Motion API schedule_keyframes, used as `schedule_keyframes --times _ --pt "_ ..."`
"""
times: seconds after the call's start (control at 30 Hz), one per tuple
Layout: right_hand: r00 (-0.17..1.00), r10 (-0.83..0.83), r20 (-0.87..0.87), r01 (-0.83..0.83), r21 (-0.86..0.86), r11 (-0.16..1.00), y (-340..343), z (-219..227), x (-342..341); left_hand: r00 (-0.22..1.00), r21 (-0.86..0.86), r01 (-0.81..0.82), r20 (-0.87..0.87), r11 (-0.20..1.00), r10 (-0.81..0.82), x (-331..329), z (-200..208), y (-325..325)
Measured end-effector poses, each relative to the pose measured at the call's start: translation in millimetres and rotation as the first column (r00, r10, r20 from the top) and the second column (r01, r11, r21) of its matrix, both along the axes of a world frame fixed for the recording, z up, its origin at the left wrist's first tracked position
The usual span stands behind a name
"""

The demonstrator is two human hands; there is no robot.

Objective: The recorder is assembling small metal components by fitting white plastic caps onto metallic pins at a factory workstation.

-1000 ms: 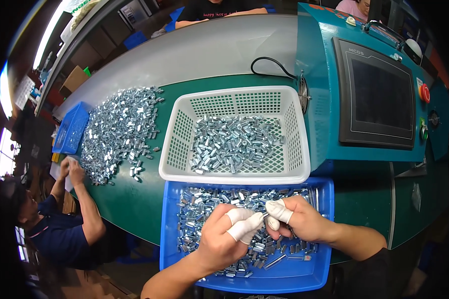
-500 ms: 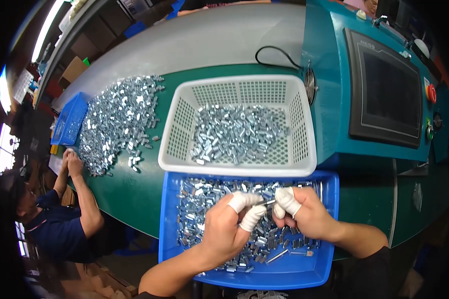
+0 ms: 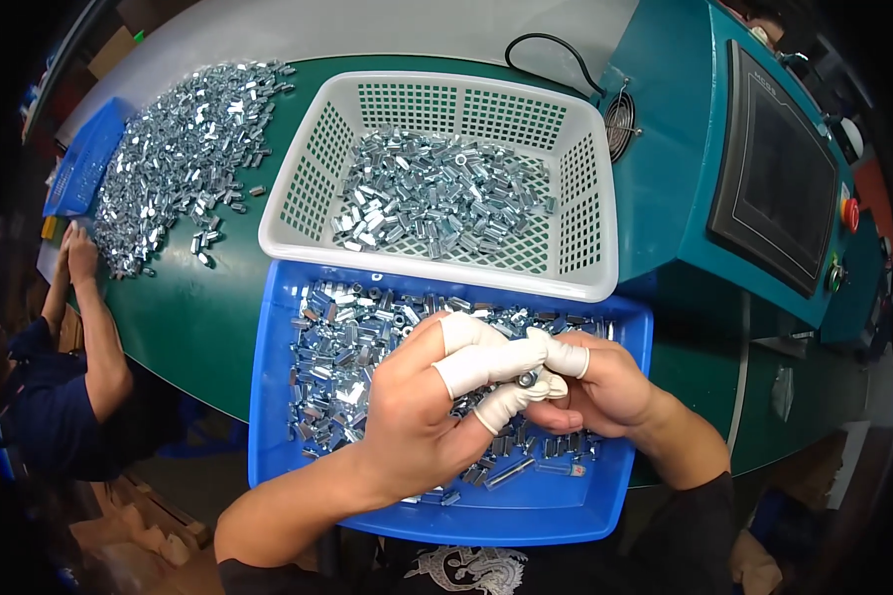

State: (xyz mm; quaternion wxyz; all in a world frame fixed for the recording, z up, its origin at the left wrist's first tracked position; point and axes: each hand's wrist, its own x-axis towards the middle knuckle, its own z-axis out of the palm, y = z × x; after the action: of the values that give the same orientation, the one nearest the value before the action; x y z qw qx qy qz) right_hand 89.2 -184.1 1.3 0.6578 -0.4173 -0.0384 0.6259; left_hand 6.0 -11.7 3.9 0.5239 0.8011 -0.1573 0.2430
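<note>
My left hand [image 3: 412, 402] and my right hand [image 3: 610, 392] meet over the right part of a blue bin [image 3: 541, 511]. White finger cots cover several fingertips. Pinched in my left fingers is a small shiny long hex nut [image 3: 528, 379], its round end showing. My right fingertips are closed and press in beside it; what they hold is hidden behind the cots. Loose long hex nuts [image 3: 332, 372] lie heaped in the bin below. Near its front right are a slim clear tube [image 3: 509, 473] and another with a reddish end [image 3: 574, 470].
Behind the bin stands a white perforated basket [image 3: 437, 266] with more nuts [image 3: 437, 193]. A large nut pile [image 3: 184, 149] lies on the green table [image 3: 193, 317] by a blue tray [image 3: 84, 164] and a co-worker's hand [image 3: 81, 253]. A teal machine [image 3: 665, 198] with a screen stands right.
My hands have come closer together, and my left fingers now wrap over the metal piece that showed between them. The view has shifted, so bin and basket appear farther left and higher.
</note>
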Motion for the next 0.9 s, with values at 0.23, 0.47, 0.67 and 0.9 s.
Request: schedule_keyframes --times 0.23,0.47,0.67,0.9 --pt "0.997 0.044 0.065 -0.047 0.043 0.998 0.1 -0.1 -0.9 0.996 -0.093 0.021 -0.08 0.995 -0.028 -2.2 5.0 4.4" --pt "0.93 -0.258 0.262 0.277 -0.036 0.96 2.4 2.5 -3.6 0.947 -0.288 -0.248 -0.274 0.925 0.169 13.8 -18.9 30.8" --pt "0.878 -0.261 0.401 0.289 -0.012 0.957 -0.7 -0.4 -5.6 0.899 0.169 -0.382 -0.162 0.909 0.408 17.4 -5.5 29.7" --pt "0.855 -0.243 0.458 0.284 -0.021 0.959 -0.3 0.7 -5.4 0.953 0.681 -0.11 -0.134 0.724 0.27 3.7 -22.4 10.1"
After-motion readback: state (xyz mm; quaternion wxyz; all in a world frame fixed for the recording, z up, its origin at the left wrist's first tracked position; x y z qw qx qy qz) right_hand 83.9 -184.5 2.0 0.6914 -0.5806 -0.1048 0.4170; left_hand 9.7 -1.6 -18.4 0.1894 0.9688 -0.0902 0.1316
